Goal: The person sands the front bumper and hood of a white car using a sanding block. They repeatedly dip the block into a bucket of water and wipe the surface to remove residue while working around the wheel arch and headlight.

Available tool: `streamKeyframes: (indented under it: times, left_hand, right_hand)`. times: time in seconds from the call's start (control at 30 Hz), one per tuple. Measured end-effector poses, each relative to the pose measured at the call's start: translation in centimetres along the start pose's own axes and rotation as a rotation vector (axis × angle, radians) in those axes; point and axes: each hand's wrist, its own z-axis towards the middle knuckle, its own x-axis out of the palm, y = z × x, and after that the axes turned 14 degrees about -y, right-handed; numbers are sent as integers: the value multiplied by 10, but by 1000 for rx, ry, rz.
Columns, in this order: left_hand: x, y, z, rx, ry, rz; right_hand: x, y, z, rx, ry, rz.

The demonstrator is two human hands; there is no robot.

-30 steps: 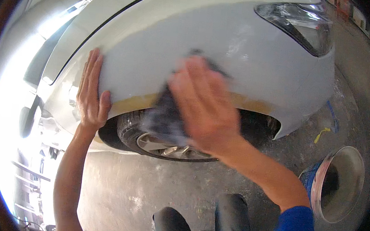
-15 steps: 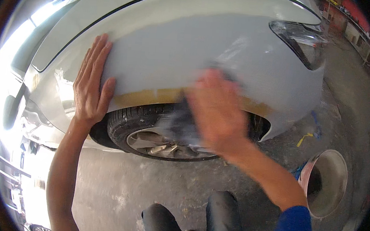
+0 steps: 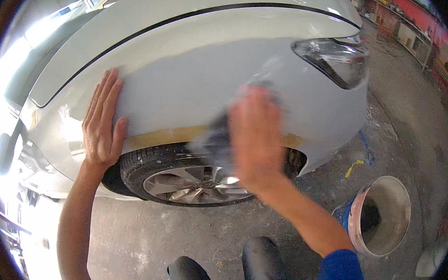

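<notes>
A white car's front fender (image 3: pixel 181 84) bears a broad matte grey patch, with a yellowish-brown strip along the wheel arch. My left hand (image 3: pixel 103 122) lies flat on the fender at the patch's left edge, fingers stretched out and holding nothing. Right of it, my right hand (image 3: pixel 258 137) presses a dark sheet (image 3: pixel 219 137) onto the grey surface above the arch. Motion smears both, so the sheet's kind is unclear. Part of it sticks out left of the hand, over the tyre (image 3: pixel 137 172). Whitish wet-looking smears (image 3: pixel 272 65) show above my right fingers.
A bucket (image 3: pixel 354 224) with something dark inside stands on the concrete floor at right. Near it lie a yellow piece (image 3: pixel 352 168) and a blue strip (image 3: pixel 366 151). The headlight (image 3: pixel 335 62) sits at the fender's far right. A cluttered workbench (image 3: pixel 416 42) runs along the back.
The view has shifted, so the car sits a little lower and further left in the picture. My right hand still works over the arch with the sheet, now more upright. My left hand stays on the fender.
</notes>
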Motion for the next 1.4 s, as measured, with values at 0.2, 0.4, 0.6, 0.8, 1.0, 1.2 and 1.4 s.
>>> streamKeyframes:
  times: [0.2,0.4,0.6,0.8,1.0,1.2,1.4]
  left_hand:
    - [-1,-1,-3,-61,30,-44]
    - [5,-1,-1,-4,7,1]
    - [7,-5,1,-13,-13,-33]
    - [0,2,-4,-10,-18,-14]
    - [-1,-7,1,-29,6,-11]
    - [-5,-8,5,-28,14,-28]
    - [-3,-13,7,-10,2,-62]
  right_hand:
    - [37,46,73,-268,122,248]
    - [-34,-67,-1,-110,41,104]
    - [-2,-27,90,-162,185,90]
    - [-53,-101,24,-138,189,69]
    - [-22,-50,68,-19,183,-20]
    - [-31,-53,52,67,113,79]
    - [-29,-40,81,141,139,-85]
